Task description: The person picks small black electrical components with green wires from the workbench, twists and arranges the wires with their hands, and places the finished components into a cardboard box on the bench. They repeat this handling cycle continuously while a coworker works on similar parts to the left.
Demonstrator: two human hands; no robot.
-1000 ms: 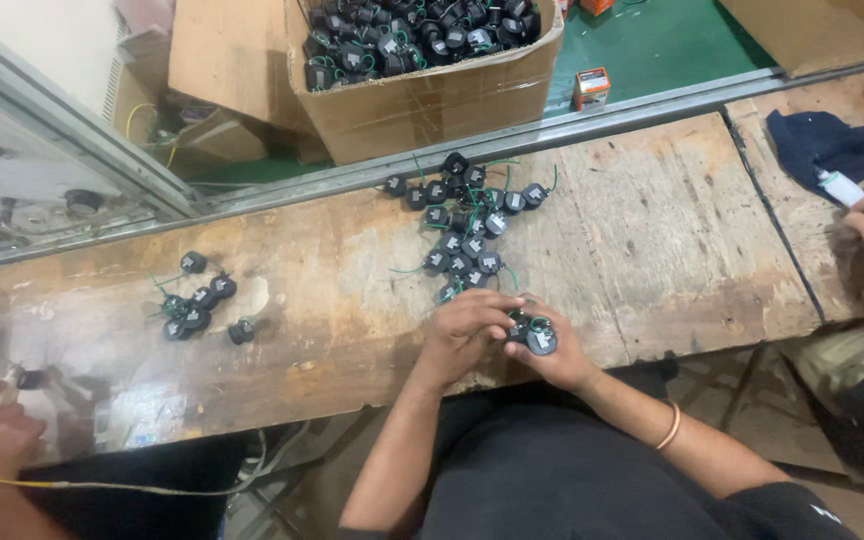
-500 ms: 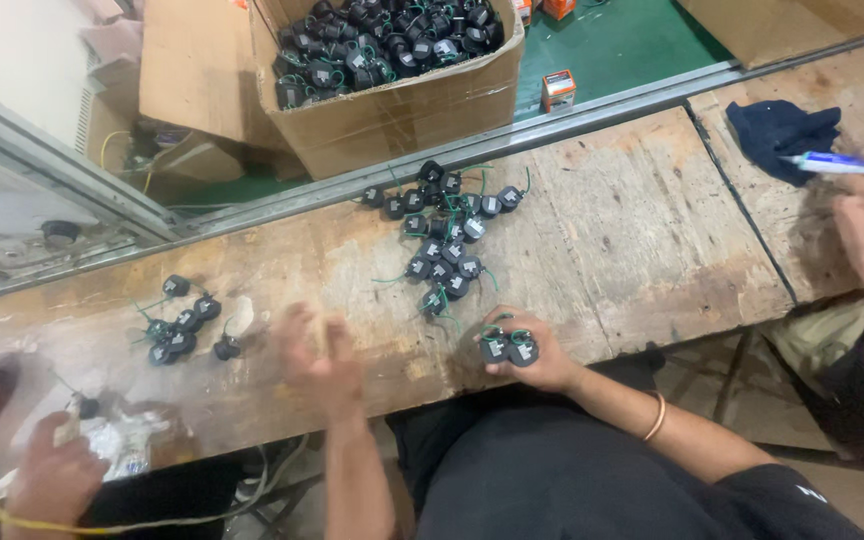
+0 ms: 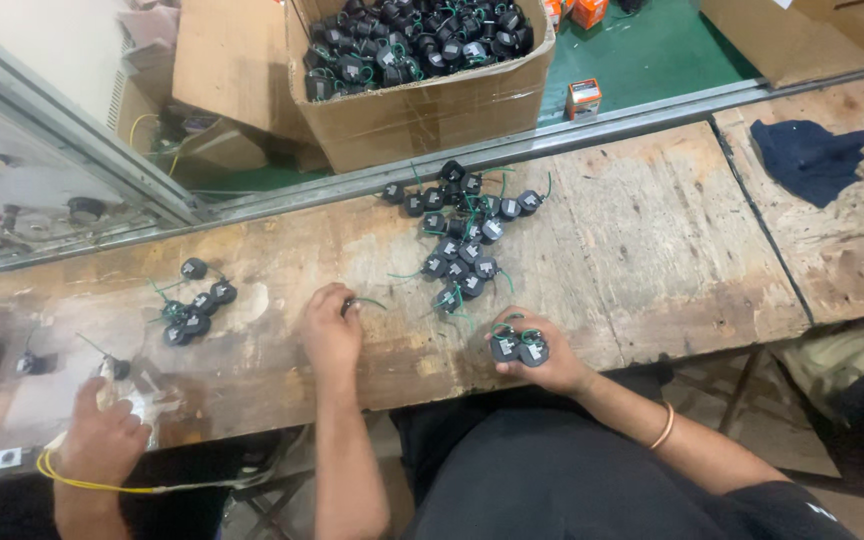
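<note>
**Two hands, small black coil parts, worn wooden counter**

Left hand (image 3: 330, 332) rests on the counter (image 3: 652, 260), fingers curled and pinching one small black part with a green lead (image 3: 354, 303) at the fingertips. The part sits just off the near-left edge of the main pile.

Right hand (image 3: 542, 360) at the near edge of the counter, fingers closed around two black round parts (image 3: 518, 348), green wires looped above them.

Main pile of like parts (image 3: 462, 235) lies mid-counter, far of both hands. A smaller cluster (image 3: 192, 305) sits well to the left. An open cardboard box (image 3: 422, 70) full of the same parts stands beyond the counter. A dark blue cloth (image 3: 810, 158) lies far right.

Another person's hand (image 3: 102, 440) works at the near left, with a yellow cord (image 3: 82, 482) across the wrist.

Risks, as judged: the right hand's pair sits over the counter's edge, so a loosened grip could send one to the floor. Trailing green leads may snag neighbouring parts and drag the pile.
</note>
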